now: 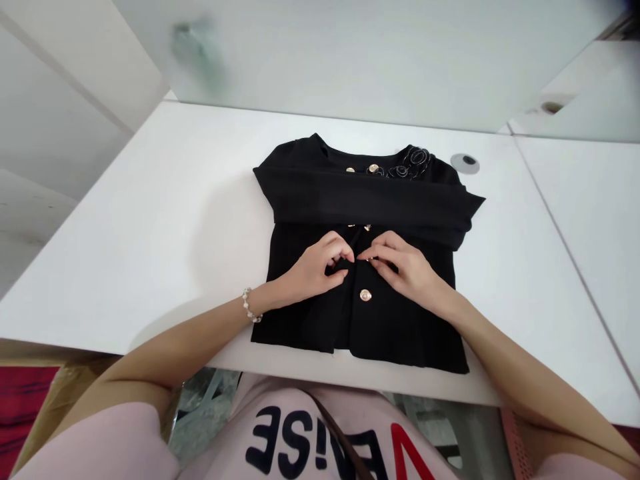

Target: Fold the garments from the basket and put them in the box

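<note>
A black cardigan (320,200) with gold buttons lies flat on the white table (165,220), its sleeves folded across the chest. My left hand (317,267) pinches the left front edge of the cardigan at its middle, fingers curled. My right hand (400,263) pinches the right front edge, fingertips closed around a gold button at the placket. The two hands meet at the centre opening. One gold button (365,295) shows just below them. A black floral trim (410,163) sits by the neckline.
A grey round cable cap (465,163) is set in the table behind the cardigan. A frosted partition (350,60) stands along the far edge. A second table (595,200) adjoins on the right. A cardboard box (55,393) sits low at the left.
</note>
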Motion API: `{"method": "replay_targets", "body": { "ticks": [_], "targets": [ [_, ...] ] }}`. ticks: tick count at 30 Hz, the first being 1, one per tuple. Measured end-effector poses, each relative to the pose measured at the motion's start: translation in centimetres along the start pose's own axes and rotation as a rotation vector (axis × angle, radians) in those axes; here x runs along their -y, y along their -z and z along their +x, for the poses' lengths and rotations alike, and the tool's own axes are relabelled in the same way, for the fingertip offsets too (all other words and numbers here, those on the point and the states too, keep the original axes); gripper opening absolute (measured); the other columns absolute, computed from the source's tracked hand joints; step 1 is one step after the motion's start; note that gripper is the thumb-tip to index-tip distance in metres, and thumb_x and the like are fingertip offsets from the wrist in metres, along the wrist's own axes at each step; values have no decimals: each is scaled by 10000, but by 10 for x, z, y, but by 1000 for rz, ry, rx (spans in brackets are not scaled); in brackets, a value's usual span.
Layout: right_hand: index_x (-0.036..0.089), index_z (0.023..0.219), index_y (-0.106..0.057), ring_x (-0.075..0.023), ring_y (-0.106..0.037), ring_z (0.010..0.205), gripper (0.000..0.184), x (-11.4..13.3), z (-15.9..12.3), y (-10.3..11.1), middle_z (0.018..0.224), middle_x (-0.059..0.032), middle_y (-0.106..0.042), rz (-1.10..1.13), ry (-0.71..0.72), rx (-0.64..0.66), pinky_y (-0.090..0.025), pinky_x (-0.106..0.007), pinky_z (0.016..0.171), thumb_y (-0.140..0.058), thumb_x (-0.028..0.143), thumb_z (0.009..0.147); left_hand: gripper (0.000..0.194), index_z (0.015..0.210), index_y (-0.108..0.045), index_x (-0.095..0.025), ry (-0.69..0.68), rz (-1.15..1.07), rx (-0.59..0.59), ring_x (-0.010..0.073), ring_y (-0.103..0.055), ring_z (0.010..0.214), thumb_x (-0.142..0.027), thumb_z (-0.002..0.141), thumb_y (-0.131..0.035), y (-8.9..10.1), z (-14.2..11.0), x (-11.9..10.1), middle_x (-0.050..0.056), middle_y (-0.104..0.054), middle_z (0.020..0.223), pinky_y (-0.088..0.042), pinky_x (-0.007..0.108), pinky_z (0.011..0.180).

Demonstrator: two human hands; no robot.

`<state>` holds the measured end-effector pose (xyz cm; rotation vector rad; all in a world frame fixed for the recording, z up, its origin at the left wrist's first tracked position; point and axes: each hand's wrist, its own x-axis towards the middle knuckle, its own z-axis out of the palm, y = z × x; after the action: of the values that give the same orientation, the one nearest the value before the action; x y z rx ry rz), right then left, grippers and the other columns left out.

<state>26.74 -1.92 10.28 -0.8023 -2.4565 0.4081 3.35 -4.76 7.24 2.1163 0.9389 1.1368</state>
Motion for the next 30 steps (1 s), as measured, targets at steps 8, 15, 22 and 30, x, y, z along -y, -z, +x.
{"method": "replay_targets", "body": {
  "ticks": [8,15,22,30],
  "targets": [
    [192,881,-580,-133,-510,740,192,4,3,1,970,-64,-502,-4,-29,82,-445,-273,670,-445,68,826,157,937,-594,-197,21,-29,22,75,-525,748,-77,835,-589,1,0,3,22,-509,1066,-507,239,689],
    [194,763,-459,-126,-458,697,239,-16,11,28,810,-14,-470,589,-352,184,-391,-238,601,-619,352,843,148,940,-573,-194,103,-160,17,69,-506,723,-110,821,-603,2,1,8,28,-501,1064,-484,239,665],
    [196,832,-588,-142,-546,758,60,-15,10,14,918,-48,-546,320,-101,186,-470,-272,692,-557,238,861,149,980,-525,-193,154,-365,-31,76,-518,711,-145,856,-594,1,3,1,20,-525,984,-452,214,613],
    [226,1006,-657,-149,-590,799,180,-5,2,3,1026,-65,-575,133,-68,121,-515,-296,725,-541,183,876,198,1165,-536,-204,-38,-5,145,164,-637,935,-269,978,-550,1,-3,-14,113,-542,1277,-558,348,893]
  ]
}}
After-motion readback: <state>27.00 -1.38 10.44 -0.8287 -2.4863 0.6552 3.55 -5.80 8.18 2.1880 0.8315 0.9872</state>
